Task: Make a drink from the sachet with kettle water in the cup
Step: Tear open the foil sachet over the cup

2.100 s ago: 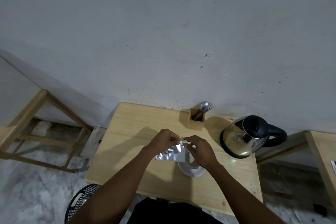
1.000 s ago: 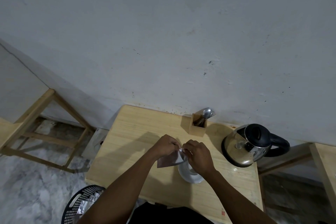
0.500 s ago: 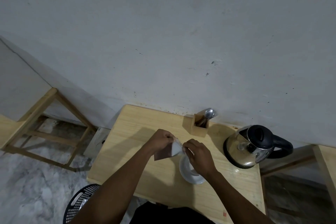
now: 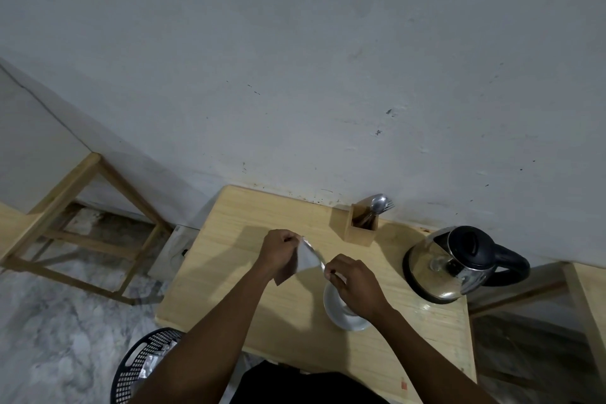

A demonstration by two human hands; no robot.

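Sachet (image 4: 308, 257) up in the air, both hands on it, right over the near middle of the table (image 4: 229, 239). The left hand (image 4: 278, 248) has its fingers closed on the upper left corner, and the right hand (image 4: 352, 282) is pinched tight on a thin silver strip along the top edge. That strip runs on a slant, high at the left, low at the right, so this looks like the tearing step, not yet finished as far as I can judge.

Now the relation that matters: the cup (image 4: 344, 313) sits on the table directly below and just nearer than the right hand, partly hidden under that wrist. The body of the sachet hangs from the left hand, a little to the left of the cup's rim. So the left hand carries the packet, and the pour needs a short swing to the right and down, open mouth tipped over the cup.

Kettle (image 4: 455, 264) stands well off to the right, handle pointing right, closest to the right hand. Behind, a wooden holder (image 4: 360, 231) with spoons waits by the wall.

Whether any powder has gone in, I cannot tell.
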